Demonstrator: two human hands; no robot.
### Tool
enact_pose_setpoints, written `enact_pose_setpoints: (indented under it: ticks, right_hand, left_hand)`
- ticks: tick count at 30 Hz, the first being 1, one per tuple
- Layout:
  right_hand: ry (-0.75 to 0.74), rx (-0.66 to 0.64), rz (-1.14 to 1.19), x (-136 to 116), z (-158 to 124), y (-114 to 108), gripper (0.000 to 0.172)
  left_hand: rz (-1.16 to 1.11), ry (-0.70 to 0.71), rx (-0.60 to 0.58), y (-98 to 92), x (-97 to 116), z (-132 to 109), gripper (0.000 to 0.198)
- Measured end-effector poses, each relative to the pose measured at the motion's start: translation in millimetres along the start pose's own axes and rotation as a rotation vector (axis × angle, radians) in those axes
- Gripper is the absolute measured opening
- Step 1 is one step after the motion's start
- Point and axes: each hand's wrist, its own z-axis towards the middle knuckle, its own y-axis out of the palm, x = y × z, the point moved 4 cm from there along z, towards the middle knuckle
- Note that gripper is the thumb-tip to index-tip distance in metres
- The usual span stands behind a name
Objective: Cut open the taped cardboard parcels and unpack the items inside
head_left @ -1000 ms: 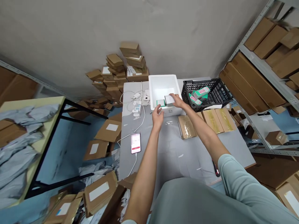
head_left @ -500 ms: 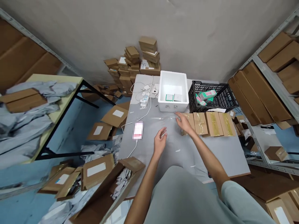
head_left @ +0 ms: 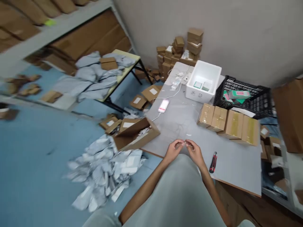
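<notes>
- The left hand (head_left: 174, 150) and right hand (head_left: 194, 152) meet at the lower middle of the frame, fingers curled, tips together; whether they pinch anything small I cannot tell.
- The utility knife (head_left: 213, 162) lies at lower right, near the right hand, probably kept within reach.
- Four taped cartons (head_left: 234, 123) stand side by side at right, presumably lined up for order.
- Farther up, a white foam box (head_left: 196, 95) keeps two small boxes (head_left: 198, 84) together; the black crate (head_left: 261, 102) contains green-and-pink boxes (head_left: 239, 94).
- The phone (head_left: 163, 106), mid-frame, joins a white cable (head_left: 155, 118), likely charging.
- The grey worktop (head_left: 180, 123) carries all these.
- Beyond it, grey mailers (head_left: 104, 173) heap on the blue floor (head_left: 30, 164) at lower left; more cartons stack against the wall (head_left: 236, 37) at upper middle.
</notes>
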Motion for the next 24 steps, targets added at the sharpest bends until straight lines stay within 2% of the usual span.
enact_pose_setpoints:
  ticks: [3, 8, 11, 15, 20, 22, 24]
  right_hand:
    - [-0.012, -0.052, -0.015, 1, -15, -4, 0.04]
    - [-0.046, -0.215, -0.031, -8, -20, 16, 0.036]
    - [-0.084, -0.285, -0.084, -22, -18, 34, 0.036]
    - [-0.155, -0.309, -0.169, -48, -7, 59, 0.038]
    - [-0.237, -0.281, -0.293, -78, 27, 105, 0.042]
    - [-0.235, -0.257, -0.402, -87, 49, 131, 0.042]
    - [-0.197, -0.217, -0.558, -92, 72, 159, 0.042]
  left_hand:
    - [0.066, 0.005, 0.103, -29.3, 5, -39, 0.043]
    - [0.21, 0.012, 0.477, -114.1, 4, -105, 0.054]
    - [0.196, 0.024, 0.676, -158.7, -2, -127, 0.053]
    - [0.157, 0.069, 0.809, -203.7, -16, -131, 0.051]
    - [0.115, 0.097, 1.018, -272.0, -34, -118, 0.052]
    - [0.07, 0.028, 1.076, -302.0, -42, -106, 0.052]
    - [0.043, -0.087, 1.048, -327.6, -52, -91, 0.05]
